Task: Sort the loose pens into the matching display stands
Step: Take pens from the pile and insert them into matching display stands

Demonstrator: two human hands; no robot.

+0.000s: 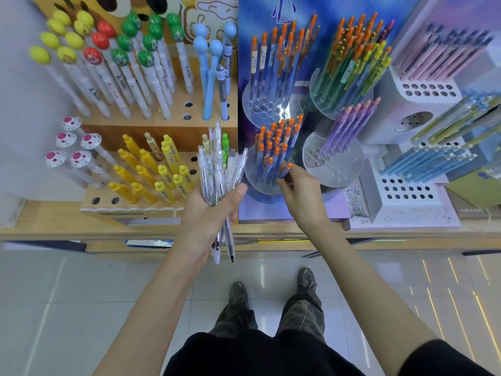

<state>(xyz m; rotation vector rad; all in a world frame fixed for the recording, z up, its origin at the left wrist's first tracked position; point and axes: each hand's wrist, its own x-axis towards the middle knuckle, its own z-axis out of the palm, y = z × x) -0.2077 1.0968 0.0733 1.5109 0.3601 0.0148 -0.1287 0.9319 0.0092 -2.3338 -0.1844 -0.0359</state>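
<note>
Head view: two orange-capped pens (286, 169), as far as could be told, were pinched between the fingers of the right hand (301, 195), with their caps pointing up and away from the person. They were held at the near right edge of the round clear stand (256, 185), just beside the orange-capped pens already standing in it. Whether their tips had entered a hole could not be told, as the fingers covered the lower barrels.

A bundle of clear pens (219, 169) was gripped in the left hand (208, 213), with the fingers and thumb curled round its middle. The bundle fanned out above the fist, and several tips projected below it. It was held in front of the wooden stand (92, 204) of yellow pens, to the left of the round clear stand. A second clear stand (334, 169) with purple pens stood to the right, mostly unfilled.

Likely faults from this point:
- A transparent hole could be missed, causing the pen to slide over the disc and tilt its neighbours.
- The dense front row could be knocked by the knuckles during release.
- Pens could slip from the loosely fanned bundle, as the grip covered only a short section.
</note>
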